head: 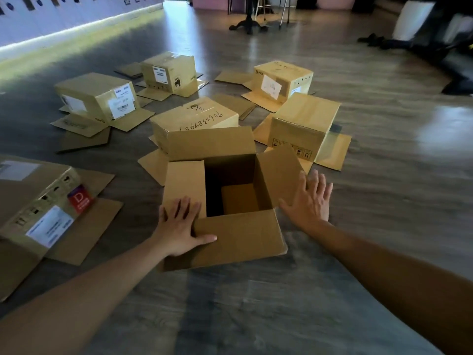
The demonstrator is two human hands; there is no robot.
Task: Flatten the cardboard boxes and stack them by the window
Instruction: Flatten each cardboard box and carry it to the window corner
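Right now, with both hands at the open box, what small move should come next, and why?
Probably push the two sides inward to start collapsing the box. It stands upright with top flaps open and a bottom flap already loose inside. The left hand lies flat on the left flap; the right hand, fingers spread, is at the right flap. Neither has a grip yet, so squeezing seems the natural start.

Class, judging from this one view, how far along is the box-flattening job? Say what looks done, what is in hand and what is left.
Done: nothing looks flattened, and no stack shows. In hand: the open box stands upright with its flaps spread; the left hand rests flat on its near-left corner, and the right hand is spread by its right flap. Left: that box, plus six more still boxed up around it, such as the numbered box.
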